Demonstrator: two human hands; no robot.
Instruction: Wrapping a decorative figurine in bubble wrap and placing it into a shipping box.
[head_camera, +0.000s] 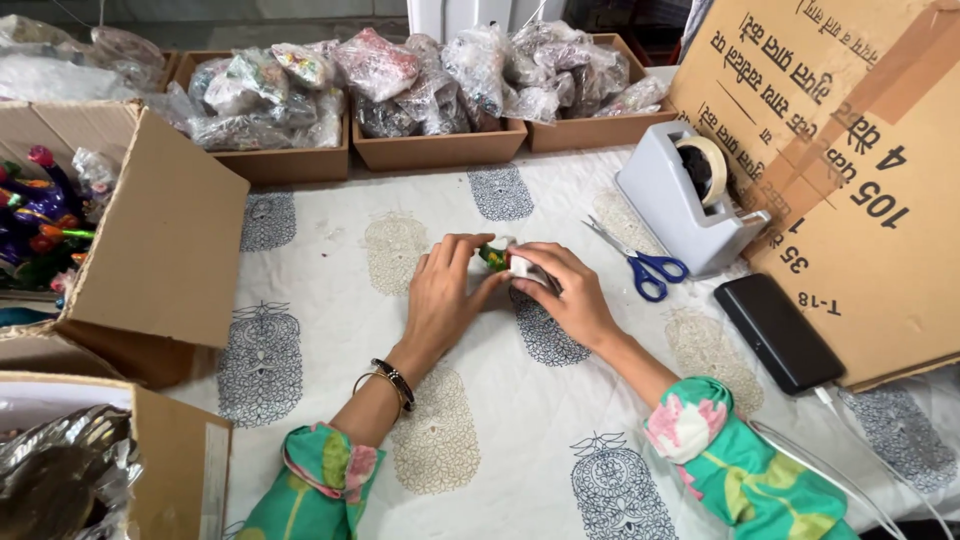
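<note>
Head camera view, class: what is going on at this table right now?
A person sits at a table covered with a printed white cloth. Both hands meet at its middle: the left hand and right hand together hold a small green and orange item partly wrapped in something white. Blue-handled scissors and a grey tape dispenser lie just right of them, beside a black phone. Cardboard trays of plastic-bagged goods line the far edge.

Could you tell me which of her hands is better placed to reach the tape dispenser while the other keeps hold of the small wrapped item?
Probably the right hand: the grey tape dispenser stands on its side, just past the blue scissors. The left hand also rests on the small item.
</note>
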